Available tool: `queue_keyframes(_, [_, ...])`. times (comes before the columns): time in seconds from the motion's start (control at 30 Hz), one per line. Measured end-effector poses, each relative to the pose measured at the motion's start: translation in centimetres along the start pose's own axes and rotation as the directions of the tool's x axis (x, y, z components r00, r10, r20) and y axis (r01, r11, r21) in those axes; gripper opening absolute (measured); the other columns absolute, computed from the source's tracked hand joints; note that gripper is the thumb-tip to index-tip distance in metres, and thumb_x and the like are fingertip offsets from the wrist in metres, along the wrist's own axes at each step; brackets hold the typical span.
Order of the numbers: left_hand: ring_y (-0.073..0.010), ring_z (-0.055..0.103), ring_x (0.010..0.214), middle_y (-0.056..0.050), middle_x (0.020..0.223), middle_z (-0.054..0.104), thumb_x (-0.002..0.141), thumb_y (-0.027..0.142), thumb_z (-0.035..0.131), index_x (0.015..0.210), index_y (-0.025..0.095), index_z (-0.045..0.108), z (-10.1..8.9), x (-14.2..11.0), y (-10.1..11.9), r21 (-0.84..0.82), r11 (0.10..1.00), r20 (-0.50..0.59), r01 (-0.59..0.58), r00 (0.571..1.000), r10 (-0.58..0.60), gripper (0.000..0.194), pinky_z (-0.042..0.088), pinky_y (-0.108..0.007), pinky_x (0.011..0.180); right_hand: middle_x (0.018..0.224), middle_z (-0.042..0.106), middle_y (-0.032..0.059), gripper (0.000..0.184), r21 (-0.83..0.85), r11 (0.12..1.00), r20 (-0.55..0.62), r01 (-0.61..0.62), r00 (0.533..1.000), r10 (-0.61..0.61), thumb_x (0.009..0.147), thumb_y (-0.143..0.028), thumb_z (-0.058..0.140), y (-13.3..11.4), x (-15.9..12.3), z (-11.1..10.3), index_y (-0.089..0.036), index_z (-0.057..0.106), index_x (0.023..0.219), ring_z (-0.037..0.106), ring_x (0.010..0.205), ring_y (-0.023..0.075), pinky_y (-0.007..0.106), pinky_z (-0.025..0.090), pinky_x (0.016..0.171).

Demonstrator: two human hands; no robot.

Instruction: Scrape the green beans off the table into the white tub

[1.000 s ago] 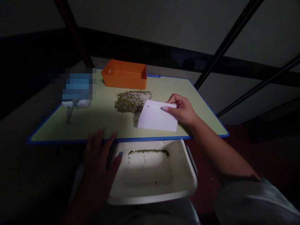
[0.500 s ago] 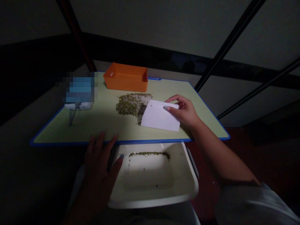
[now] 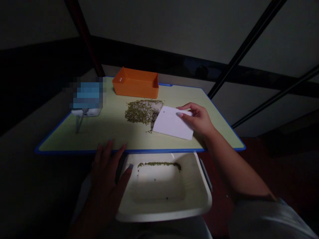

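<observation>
My right hand (image 3: 196, 118) pinches a white dough scraper (image 3: 171, 122) by its upper right edge, thumb on the near face. The scraper leans over the table, its left side at a spread of small green beans (image 3: 139, 111), mixed with pale grains on the right. Fingers apart, my left hand (image 3: 109, 169) rests at the table's front edge and the left rim of a white basin (image 3: 164, 212). Inside the basin, a line of green beans (image 3: 159, 163) lies along the far side of the floor, with a few loose specks elsewhere.
An orange bin (image 3: 136, 89) stands at the back of the pale table (image 3: 112, 129), which has a blue edge. To the left, a device on a stand (image 3: 87, 111) is partly blurred out. Behind the table is a panelled wall (image 3: 159, 26).
The whole view has shifted slightly to the right. Both hands keep their grip and pose, and the scraper stays beside the beans with little visible movement.
</observation>
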State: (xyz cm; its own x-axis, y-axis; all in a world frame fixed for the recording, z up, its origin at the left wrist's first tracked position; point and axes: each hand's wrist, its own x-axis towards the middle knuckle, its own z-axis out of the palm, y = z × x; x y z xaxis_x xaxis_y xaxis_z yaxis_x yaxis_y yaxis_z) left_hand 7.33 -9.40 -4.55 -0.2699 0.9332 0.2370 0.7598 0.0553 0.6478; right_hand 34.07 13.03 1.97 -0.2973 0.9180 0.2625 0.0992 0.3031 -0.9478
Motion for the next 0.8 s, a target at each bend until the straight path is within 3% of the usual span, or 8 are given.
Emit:
queue_keyframes(0.2, [-0.0296, 0.0, 0.168, -0.001, 0.178, 0.019, 0.098, 0.06, 0.039, 0.151, 0.042, 0.043, -0.2, 0.0, 0.6, -0.027, 0.999, 0.012, 0.042, 0.999, -0.042, 0.055, 0.007, -0.071, 0.137, 0.097, 0.081, 0.0075, 0.043, 0.002, 0.999, -0.029, 0.033, 0.999, -0.033, 0.065, -0.05, 0.092, 0.5, 0.4, 0.8, -0.02, 0.075, 0.09, 0.063, 0.062, 0.0127, 0.024, 0.047, 0.051])
queue_keyframes(0.37, [-0.0279, -0.004, 0.167, -0.002, 0.178, 0.016, 0.099, 0.06, 0.038, 0.151, 0.04, 0.042, -0.2, 0.0, 0.7, -0.026, 0.998, 0.032, 0.049, 0.998, -0.049, 0.057, 0.008, -0.07, 0.137, 0.087, 0.079, 0.0057, 0.043, -0.026, 1.0, 0.008, 0.003, 1.0, -0.003, 0.066, -0.049, 0.092, 0.7, 0.6, 1.2, -0.019, 0.077, 0.092, 0.058, 0.055, 0.0115, 0.024, 0.043, 0.048])
queue_keyframes(0.67, [-0.0259, -0.002, 0.167, 0.004, 0.178, 0.018, 0.099, 0.057, 0.041, 0.151, 0.048, 0.04, 0.0, -0.2, 0.2, -0.03, 0.999, 0.0, 0.026, 1.0, -0.026, 0.053, 0.005, -0.069, 0.138, 0.085, 0.079, 0.0048, 0.043, 0.022, 0.999, 0.054, -0.023, 0.998, 0.022, 0.065, -0.047, 0.094, 0.6, 0.3, 1.3, -0.019, 0.077, 0.093, 0.056, 0.052, 0.0103, 0.023, 0.041, 0.046])
queue_keyframes(0.8, [-0.0273, -0.001, 0.168, -0.001, 0.178, 0.018, 0.099, 0.06, 0.039, 0.151, 0.04, 0.044, -0.2, -0.1, 0.7, -0.024, 0.999, 0.011, 0.047, 0.999, -0.047, 0.056, 0.007, -0.069, 0.138, 0.092, 0.081, 0.0061, 0.045, 0.022, 1.0, 0.03, 0.006, 1.0, -0.007, 0.065, -0.05, 0.093, 0.6, 0.3, 1.1, -0.02, 0.077, 0.093, 0.058, 0.055, 0.0106, 0.023, 0.043, 0.048])
